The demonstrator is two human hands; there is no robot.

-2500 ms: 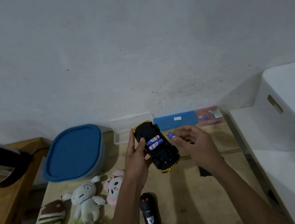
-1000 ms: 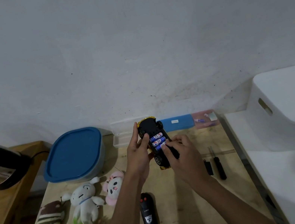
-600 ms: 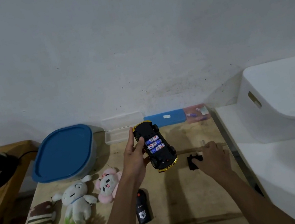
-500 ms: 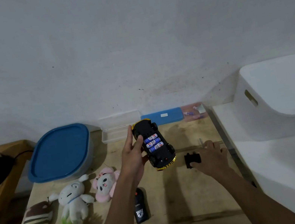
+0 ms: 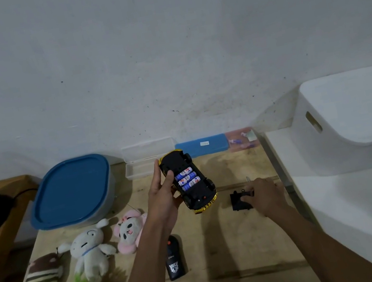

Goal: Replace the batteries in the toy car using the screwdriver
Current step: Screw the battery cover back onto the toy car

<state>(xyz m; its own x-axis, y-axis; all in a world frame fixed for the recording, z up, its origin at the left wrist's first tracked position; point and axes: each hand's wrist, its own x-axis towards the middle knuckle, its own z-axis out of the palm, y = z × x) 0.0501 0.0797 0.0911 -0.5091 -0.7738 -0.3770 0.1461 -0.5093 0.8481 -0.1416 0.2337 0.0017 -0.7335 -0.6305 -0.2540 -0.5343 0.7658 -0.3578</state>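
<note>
White plastic bin point(image 5: 353, 136) fills the right side, hard against the wooden table point(image 5: 237, 256). At the table's far left sits a container with a blue lid point(image 5: 72, 190). The two hands are well apart. The left hand point(image 5: 163, 202) grips the toy car point(image 5: 189, 182) above the middle of the table, belly up and tilted, fingers along its far side and thumb on the underside. The right hand point(image 5: 266, 195) is down on the table near the right edge, fingers curled onto the right edge of the black battery cover point(image 5: 239, 202), which lies flat. A white plush rabbit point(image 5: 88, 250) and a pink plush toy point(image 5: 128, 230) lie near the left, a black remote point(image 5: 174, 257) beside the left forearm. Three blue batteries point(image 5: 187, 177) sit side by side in the car's open compartment. The screwdriver tip point(image 5: 248, 178) pokes out past the right knuckles; whether that hand holds it cannot be told.
</note>
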